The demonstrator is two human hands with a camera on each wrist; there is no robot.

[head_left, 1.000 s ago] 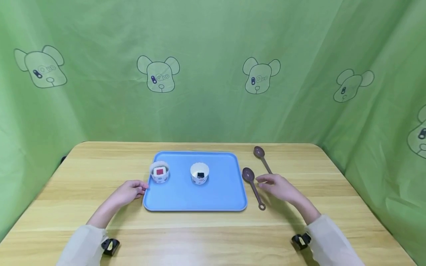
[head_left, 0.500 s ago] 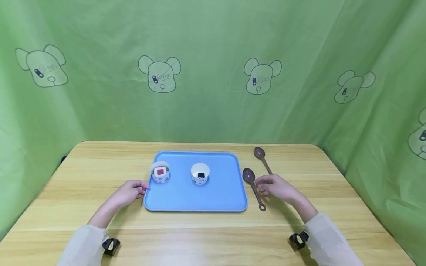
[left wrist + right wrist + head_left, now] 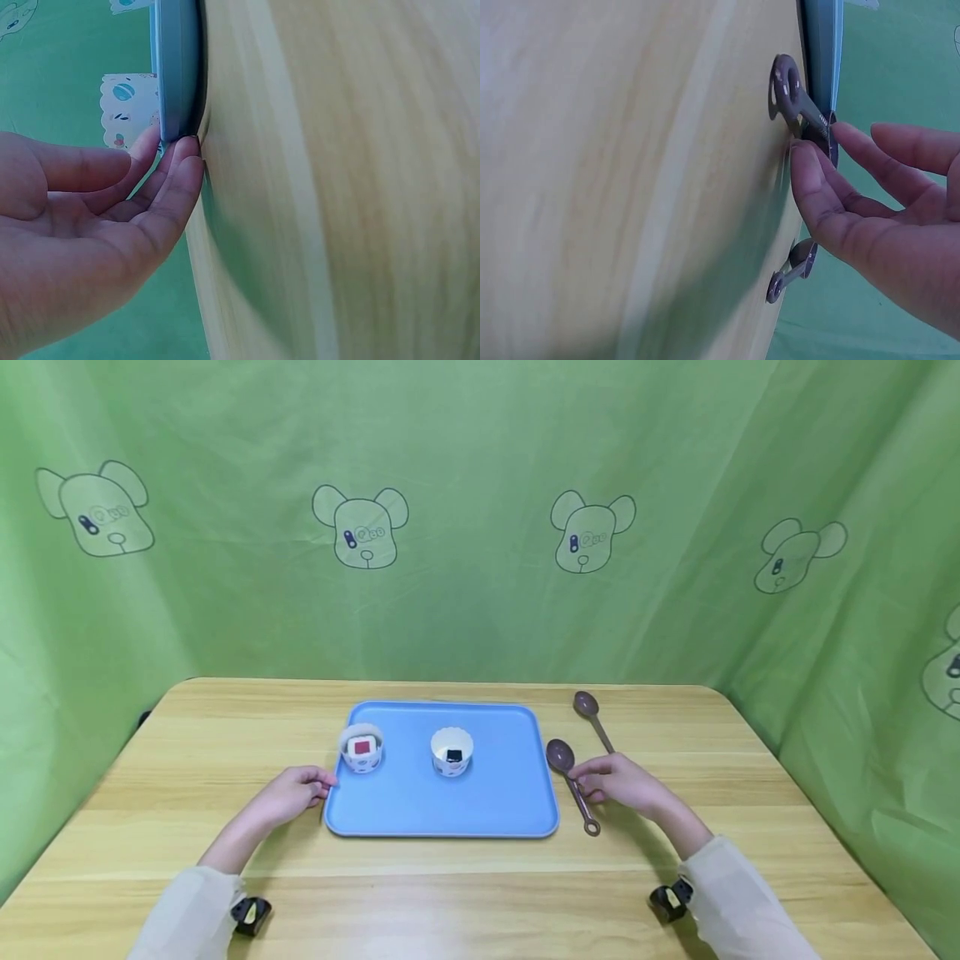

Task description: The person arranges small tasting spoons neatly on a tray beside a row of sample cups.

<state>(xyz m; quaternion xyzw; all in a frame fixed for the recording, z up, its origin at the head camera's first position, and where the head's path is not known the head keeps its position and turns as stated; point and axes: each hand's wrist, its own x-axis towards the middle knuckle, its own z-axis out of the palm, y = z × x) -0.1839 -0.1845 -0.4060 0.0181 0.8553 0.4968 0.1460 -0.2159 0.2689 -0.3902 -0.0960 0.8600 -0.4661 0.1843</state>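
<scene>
My left hand [image 3: 296, 792] is at the left side of a blue tray [image 3: 420, 810]; in the left wrist view its fingertips [image 3: 193, 150] are right at the tray's edge, the thumb apart. My right hand [image 3: 618, 783] is over the handle of the nearer brown spoon [image 3: 559, 754], just right of the tray. In the right wrist view the fingertips [image 3: 804, 154] meet that handle on either side, with the thumb off it. On the tray stand a paper cup [image 3: 362, 765] with a white block marked red, and a second cup [image 3: 452, 768] holding a black-topped piece.
A second brown spoon [image 3: 586, 703] lies farther back on the wooden table [image 3: 450, 902], its handle end hidden behind the right hand. A green curtain [image 3: 480, 627] with bear-head drawings hangs behind and on both sides.
My right hand has shifted slightly left, its fingers now overlapping the nearer spoon's handle. The left hand, tray and cups have stayed in place.
</scene>
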